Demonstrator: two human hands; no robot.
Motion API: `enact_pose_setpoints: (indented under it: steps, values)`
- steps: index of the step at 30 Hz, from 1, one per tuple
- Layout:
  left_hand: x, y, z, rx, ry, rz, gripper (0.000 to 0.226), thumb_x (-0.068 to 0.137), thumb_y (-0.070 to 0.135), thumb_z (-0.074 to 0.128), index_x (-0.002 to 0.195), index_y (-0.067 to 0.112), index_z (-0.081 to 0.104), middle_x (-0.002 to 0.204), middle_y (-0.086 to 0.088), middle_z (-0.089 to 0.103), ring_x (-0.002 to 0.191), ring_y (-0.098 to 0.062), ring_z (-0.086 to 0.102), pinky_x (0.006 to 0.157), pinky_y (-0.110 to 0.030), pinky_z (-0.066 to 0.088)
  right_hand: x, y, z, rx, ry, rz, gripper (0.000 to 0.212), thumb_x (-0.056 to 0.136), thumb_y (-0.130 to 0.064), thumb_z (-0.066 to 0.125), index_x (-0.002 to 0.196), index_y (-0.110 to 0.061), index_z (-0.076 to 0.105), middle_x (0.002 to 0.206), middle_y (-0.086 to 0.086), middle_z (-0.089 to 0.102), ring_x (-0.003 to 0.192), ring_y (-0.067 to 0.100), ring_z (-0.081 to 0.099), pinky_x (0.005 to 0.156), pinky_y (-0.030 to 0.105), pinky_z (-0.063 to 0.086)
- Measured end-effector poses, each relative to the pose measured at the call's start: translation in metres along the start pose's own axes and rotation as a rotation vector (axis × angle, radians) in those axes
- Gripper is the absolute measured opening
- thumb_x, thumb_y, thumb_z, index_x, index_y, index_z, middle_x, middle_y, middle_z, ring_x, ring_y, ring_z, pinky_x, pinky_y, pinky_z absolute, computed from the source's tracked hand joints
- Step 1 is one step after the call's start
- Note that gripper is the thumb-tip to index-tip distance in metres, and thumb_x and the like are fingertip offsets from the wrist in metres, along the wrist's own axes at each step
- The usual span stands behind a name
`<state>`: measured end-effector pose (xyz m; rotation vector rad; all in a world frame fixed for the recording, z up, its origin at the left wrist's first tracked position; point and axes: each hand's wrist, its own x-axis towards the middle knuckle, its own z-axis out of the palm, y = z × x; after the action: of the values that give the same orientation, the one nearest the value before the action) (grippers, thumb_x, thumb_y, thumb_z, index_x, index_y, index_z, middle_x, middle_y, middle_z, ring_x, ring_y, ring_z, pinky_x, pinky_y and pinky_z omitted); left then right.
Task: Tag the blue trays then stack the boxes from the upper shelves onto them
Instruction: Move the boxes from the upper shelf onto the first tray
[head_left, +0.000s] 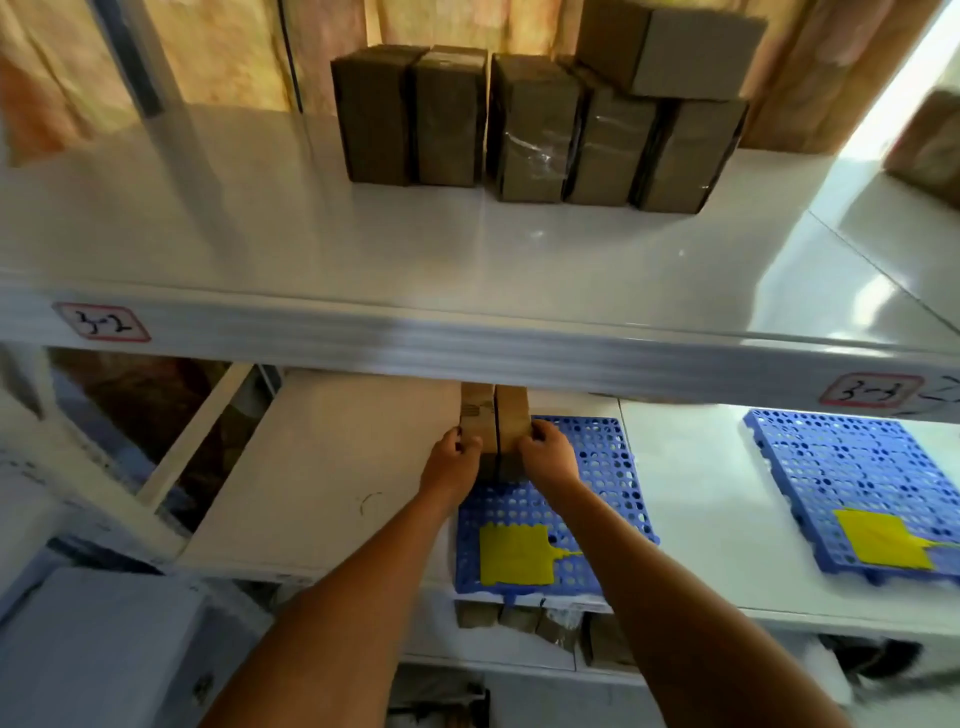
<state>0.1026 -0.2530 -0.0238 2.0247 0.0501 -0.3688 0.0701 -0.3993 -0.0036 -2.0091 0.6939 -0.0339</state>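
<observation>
The upper shelf (260, 234) is the biggest thing in view, and on it a group of brown boxes (540, 130) waits: a row of about five standing upright side by side, with one more lying across the top of the two at the right end. Another box (930, 140) shows at the far right edge, blurred. So most of the stacking is judged to be ahead.

On the lower shelf (322, 467) lie two blue trays. The nearer blue tray (613, 478) carries a yellow tag (511, 553) at its front end, and the far blue tray (852, 478) to the right carries a yellow tag of its own (878, 538), so the tagging step looks done for both trays in sight. The far tray bears no boxes yet.

A pair of boxes (493, 421) stands upright together at the back left corner of the nearer tray, partly hidden under the upper shelf's edge. The left hand (452, 457) is closed on the pair's left side and the right hand (545, 452) is closed on its right side, pressing the two together; whether their bases already rest on the tray cannot be told. This appears to be the first load on the trays.

Two red-bordered labels are stuck to the shelf edge. The left label (101, 322) reads "3-2" in handwriting. The right label (872, 391) is smeared; it seems to begin with a 3, but the rest is unclear
</observation>
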Motion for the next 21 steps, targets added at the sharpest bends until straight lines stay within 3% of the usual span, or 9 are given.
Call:
enact_pose_setpoints:
  steps: [2,5,8,10,13,15,18,21]
  values:
    - [0.0,-0.004,-0.002,0.004,-0.002,0.011,0.049,0.103,0.042,0.045,0.146,0.018,0.049,0.143,-0.008,0.058,0.124,-0.028,0.057,0.104,-0.042,0.047,-0.002,-0.001,0.003,0.003,-0.002,0.01,0.044,0.099,-0.016,0.05,0.142,-0.016,0.059,0.116,0.005,0.071,0.088,0.019,0.066,0.078,0.036,0.059]
    - [-0.001,-0.011,-0.005,0.03,-0.01,0.005,0.053,0.103,0.046,0.041,0.15,0.02,0.044,0.147,-0.009,0.054,0.129,-0.03,0.054,0.105,-0.041,0.045,-0.007,0.0,0.009,0.002,0.011,0.005,0.045,0.1,-0.018,0.05,0.144,-0.017,0.058,0.125,0.007,0.07,0.098,0.024,0.067,0.084,0.038,0.057]
    - [-0.008,-0.016,-0.007,-0.018,-0.032,-0.028,0.062,0.104,0.051,0.038,0.157,0.019,0.031,0.158,-0.009,0.042,0.141,-0.031,0.043,0.115,-0.044,0.036,-0.012,0.004,0.008,0.024,0.051,-0.012,0.039,0.105,-0.027,0.044,0.14,-0.018,0.059,0.109,0.003,0.067,0.088,0.02,0.064,0.077,0.034,0.051]
    - [-0.012,-0.021,-0.01,-0.068,-0.024,-0.066,0.064,0.105,0.052,0.032,0.159,0.018,0.028,0.162,-0.009,0.036,0.144,-0.031,0.038,0.118,-0.042,0.031,-0.014,0.011,-0.003,-0.012,0.139,-0.009,0.036,0.108,-0.033,0.039,0.131,-0.016,0.061,0.107,0.005,0.067,0.094,0.024,0.066,0.08,0.036,0.049]
    - [-0.019,-0.043,-0.014,-0.013,-0.05,-0.184,0.062,0.107,0.047,0.022,0.15,0.009,0.044,0.154,-0.017,0.045,0.138,-0.035,0.046,0.117,-0.044,0.034,-0.016,0.04,-0.037,-0.247,0.337,0.124,0.041,0.106,-0.034,0.037,0.132,-0.011,0.059,0.127,0.016,0.065,0.114,0.035,0.062,0.088,0.042,0.044]
    - [-0.025,-0.058,-0.015,-0.014,-0.087,-0.299,0.065,0.108,0.047,0.022,0.145,0.003,0.05,0.149,-0.021,0.05,0.134,-0.037,0.049,0.116,-0.045,0.036,-0.019,0.071,-0.065,-0.395,0.379,0.282,0.043,0.105,-0.033,0.036,0.135,-0.008,0.055,0.138,0.019,0.058,0.125,0.037,0.054,0.1,0.046,0.042]
    - [-0.032,-0.066,-0.012,-0.088,-0.15,-0.338,0.06,0.108,0.046,0.029,0.137,0.001,0.057,0.14,-0.022,0.057,0.125,-0.038,0.056,0.11,-0.049,0.043,-0.025,0.119,-0.097,-0.465,0.306,0.498,0.045,0.104,-0.03,0.035,0.135,-0.005,0.054,0.14,0.022,0.054,0.126,0.038,0.051,0.105,0.047,0.04]
    - [-0.032,-0.058,-0.008,-0.164,-0.207,-0.325,0.058,0.107,0.046,0.032,0.13,0.002,0.063,0.132,-0.023,0.062,0.119,-0.039,0.059,0.107,-0.051,0.046,-0.026,0.136,-0.103,-0.457,0.202,0.459,0.04,0.104,-0.022,0.037,0.124,0.0,0.065,0.135,0.026,0.06,0.121,0.041,0.057,0.102,0.042,0.045]
